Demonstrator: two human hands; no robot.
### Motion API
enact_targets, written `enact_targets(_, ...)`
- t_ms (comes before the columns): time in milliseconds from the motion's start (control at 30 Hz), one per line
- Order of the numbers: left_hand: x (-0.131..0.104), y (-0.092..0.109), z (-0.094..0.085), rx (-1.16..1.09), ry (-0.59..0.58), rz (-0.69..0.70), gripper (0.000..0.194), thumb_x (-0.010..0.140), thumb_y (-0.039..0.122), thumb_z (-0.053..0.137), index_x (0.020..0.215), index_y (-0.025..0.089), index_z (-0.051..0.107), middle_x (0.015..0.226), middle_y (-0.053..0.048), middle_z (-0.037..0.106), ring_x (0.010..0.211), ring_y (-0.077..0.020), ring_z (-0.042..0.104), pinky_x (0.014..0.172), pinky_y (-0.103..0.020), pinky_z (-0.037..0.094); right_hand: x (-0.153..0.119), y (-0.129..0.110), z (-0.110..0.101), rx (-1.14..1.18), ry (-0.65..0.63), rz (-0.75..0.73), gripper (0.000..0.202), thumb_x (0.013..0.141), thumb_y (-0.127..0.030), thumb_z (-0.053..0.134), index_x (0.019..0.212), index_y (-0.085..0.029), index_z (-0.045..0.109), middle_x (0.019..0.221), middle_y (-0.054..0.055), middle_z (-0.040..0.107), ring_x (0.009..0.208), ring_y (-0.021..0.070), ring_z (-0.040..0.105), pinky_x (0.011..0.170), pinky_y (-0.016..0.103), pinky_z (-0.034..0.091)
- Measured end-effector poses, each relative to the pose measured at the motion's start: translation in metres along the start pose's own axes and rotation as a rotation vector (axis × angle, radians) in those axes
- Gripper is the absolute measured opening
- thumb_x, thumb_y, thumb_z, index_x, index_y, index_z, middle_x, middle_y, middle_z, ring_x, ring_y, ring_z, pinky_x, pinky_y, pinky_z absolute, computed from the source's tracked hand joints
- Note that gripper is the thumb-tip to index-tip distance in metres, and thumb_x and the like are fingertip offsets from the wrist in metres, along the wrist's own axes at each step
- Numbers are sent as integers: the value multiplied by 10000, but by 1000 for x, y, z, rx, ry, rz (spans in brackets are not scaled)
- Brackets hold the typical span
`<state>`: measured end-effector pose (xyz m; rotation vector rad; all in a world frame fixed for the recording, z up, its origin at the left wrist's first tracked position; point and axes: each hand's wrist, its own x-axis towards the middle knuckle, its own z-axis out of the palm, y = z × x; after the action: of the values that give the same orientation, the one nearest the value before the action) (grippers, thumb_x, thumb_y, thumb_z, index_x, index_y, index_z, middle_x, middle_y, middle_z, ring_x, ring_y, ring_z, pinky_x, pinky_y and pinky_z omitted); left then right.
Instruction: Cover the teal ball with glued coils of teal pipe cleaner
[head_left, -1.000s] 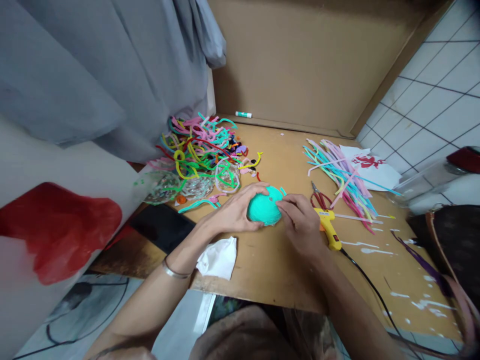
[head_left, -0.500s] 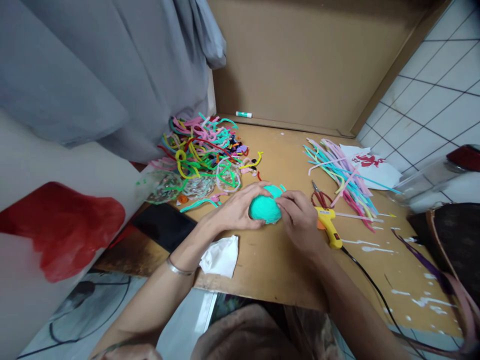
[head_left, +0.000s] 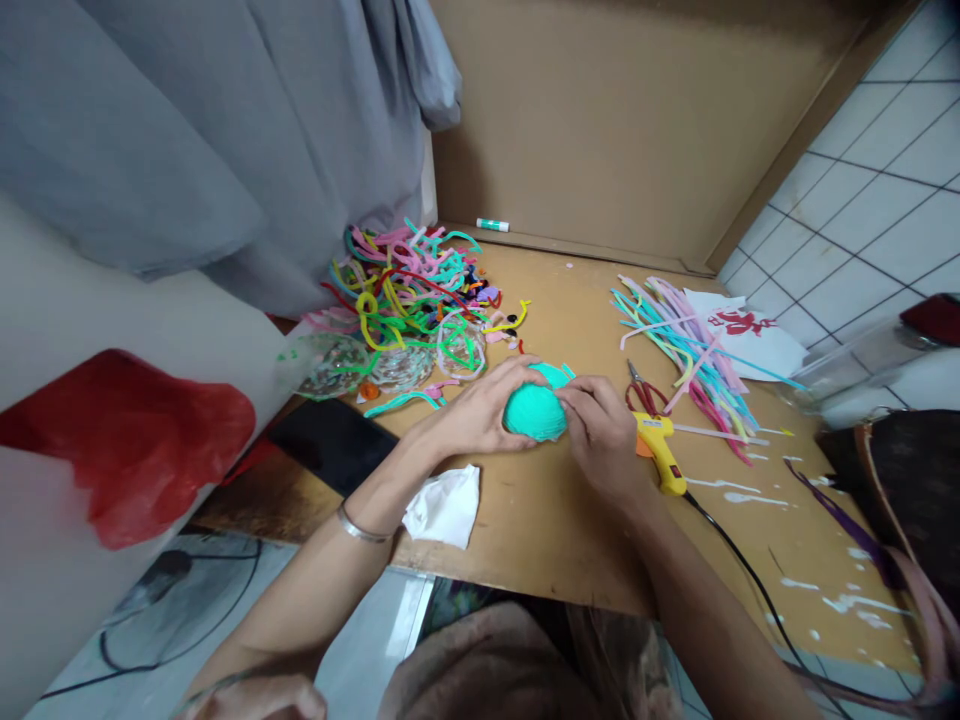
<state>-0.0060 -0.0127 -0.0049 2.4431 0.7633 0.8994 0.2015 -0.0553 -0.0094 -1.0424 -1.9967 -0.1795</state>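
Note:
A round turquoise fuzzy ball [head_left: 534, 413] is held above the brown tabletop near the middle of the view. My left hand [head_left: 486, 408] wraps round its left side, thumb below and fingers over the top. At the ball's right edge my right hand [head_left: 602, 428] is closed in a pinch; what lies between its fingertips is too small to make out. A short turquoise strip shows just behind the ball, beside the right fingertips. To the right of that hand lie a yellow glue gun [head_left: 661, 455] and red-handled pliers [head_left: 646, 392].
Coloured pipe cleaners [head_left: 405, 290] lie heaped at the back left, with a second bundle [head_left: 690, 350] at the right. A black phone [head_left: 330, 445] and white cloth [head_left: 444, 507] lie near the front edge. A dark bag [head_left: 900, 490] stands far right.
The view has shifted slightly. The turquoise ball looks turned a little in my left hand, and my right hand remains pinched at its right edge.

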Motion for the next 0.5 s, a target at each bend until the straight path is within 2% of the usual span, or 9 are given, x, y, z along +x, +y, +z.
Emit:
enact_targets(233, 1, -3, 1, -41, 14, 46, 675, 684, 310, 809, 1269, 232, 480, 1449, -163, 509, 1381, -349, 477, 1100, -538, 431, 0, -1, 0, 57, -5, 15, 246, 953, -118, 448, 1007, -213, 669, 945, 84, 631, 880, 198, 600, 758, 343, 512)
enact_targets(500, 3, -2, -2, -33, -20, -6, 674, 679, 307, 811, 1269, 234, 493, 1464, -163, 501, 1386, -332, 478, 1115, -539, 418, -1, 3, 2, 64, -2, 19, 274, 949, -124, 435, 1030, -214, 681, 954, 84, 633, 900, 201, 610, 777, 340, 512)
